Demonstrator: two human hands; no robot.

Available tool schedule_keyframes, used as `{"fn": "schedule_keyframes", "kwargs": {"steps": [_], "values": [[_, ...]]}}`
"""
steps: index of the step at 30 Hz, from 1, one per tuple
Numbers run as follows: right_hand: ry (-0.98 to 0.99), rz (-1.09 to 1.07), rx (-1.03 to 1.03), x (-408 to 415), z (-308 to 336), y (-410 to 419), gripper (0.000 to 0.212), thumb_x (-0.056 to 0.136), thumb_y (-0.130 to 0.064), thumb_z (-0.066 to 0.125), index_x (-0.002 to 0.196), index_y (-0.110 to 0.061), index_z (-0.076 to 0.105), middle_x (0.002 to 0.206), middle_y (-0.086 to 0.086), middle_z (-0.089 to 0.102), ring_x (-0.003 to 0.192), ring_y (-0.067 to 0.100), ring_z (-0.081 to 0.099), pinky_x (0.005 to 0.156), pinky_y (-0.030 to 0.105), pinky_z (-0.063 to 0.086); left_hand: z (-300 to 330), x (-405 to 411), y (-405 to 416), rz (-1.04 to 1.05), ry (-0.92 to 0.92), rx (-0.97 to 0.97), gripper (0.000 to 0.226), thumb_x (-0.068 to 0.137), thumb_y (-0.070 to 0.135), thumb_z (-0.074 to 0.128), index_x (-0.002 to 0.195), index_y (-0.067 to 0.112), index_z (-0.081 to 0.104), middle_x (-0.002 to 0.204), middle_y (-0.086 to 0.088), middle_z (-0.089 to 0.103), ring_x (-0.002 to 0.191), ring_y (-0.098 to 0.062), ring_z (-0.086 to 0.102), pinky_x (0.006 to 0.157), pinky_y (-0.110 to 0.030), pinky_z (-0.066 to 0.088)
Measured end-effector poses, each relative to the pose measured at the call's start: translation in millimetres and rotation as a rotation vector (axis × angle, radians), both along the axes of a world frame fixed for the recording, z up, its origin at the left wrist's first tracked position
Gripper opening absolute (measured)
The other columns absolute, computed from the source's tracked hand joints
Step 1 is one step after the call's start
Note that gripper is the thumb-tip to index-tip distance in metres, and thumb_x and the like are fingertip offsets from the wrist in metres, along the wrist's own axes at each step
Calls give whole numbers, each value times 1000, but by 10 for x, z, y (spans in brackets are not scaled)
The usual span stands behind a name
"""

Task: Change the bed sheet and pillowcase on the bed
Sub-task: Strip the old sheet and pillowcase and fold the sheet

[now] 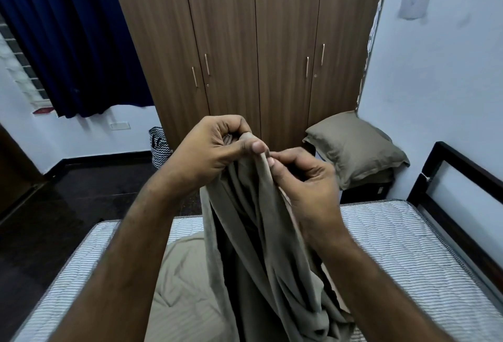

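The person holds a tan bed sheet (pixel 253 233) up in front of them with both hands, over a bare striped mattress (pixel 402 246). The left hand (pixel 209 151) has its fingers curled tight round a gathered bunch of the cloth at its top, the thumb pressed along the fold. The right hand (pixel 304 175) is just beside it, its grip a pinch: thumb and forefinger close on the edge of the same sheet, the other fingers curled in. The two hands nearly touch at the top of the cloth.

From there the sheet hangs down in long folds between the forearms, and its lower part lies crumpled on the mattress near the bottom of the view.

A pillow (pixel 356 148) in a matching tan case rests on a dark stand beside the bed, against the white wall. Behind stands a brown wooden wardrobe (pixel 245 42) with its four doors closed. A dark blue curtain (pixel 68 42) hangs at the left, and a zigzag-patterned basket (pixel 160 148) stands on the dark floor by the wardrobe.
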State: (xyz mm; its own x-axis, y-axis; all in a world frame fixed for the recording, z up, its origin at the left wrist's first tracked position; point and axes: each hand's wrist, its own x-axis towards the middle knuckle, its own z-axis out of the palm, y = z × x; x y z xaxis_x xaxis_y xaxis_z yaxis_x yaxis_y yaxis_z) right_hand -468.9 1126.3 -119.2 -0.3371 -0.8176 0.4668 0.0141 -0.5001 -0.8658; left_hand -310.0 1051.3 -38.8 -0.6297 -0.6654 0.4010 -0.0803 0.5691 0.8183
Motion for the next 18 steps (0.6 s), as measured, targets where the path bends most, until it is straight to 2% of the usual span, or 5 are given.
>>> {"fn": "schedule_keyframes", "kwargs": {"steps": [5,7,10,15,18], "values": [[245,-74,15,-157,132,43,8,98,-17,67,96,-15,75,85,-4,72,81,11,68,68,35,57,-18,67,-35,83,-103,-83,45,81,47,81,81,5,66,82,-20,65,73,-12,58,66,-32,48],[237,87,48,-181,191,126,12,101,-19,60,94,-15,69,78,-6,67,71,7,60,61,24,49,-12,70,-26,89,-117,-82,43,80,46,81,80,6,66,81,-19,65,74,-12,58,67,-33,48],[240,341,137,-218,272,222,13,100,-21,60,94,-12,67,81,0,66,76,11,58,66,23,48,17,89,2,66,-109,-55,36,77,39,80,80,6,66,75,-6,66,74,-10,61,69,-30,51],[181,451,199,-416,267,290,18,89,-22,69,72,-13,69,68,0,63,63,7,58,56,18,46,22,125,47,17,-105,-55,29,80,30,79,78,6,65,74,1,63,74,-7,58,66,-21,47],[232,512,154,-410,235,328,15,84,-18,75,73,-8,73,74,2,62,68,11,59,61,21,46,5,127,88,-22,-101,1,22,82,23,77,78,8,63,73,3,61,72,-7,57,65,-19,47]]}}
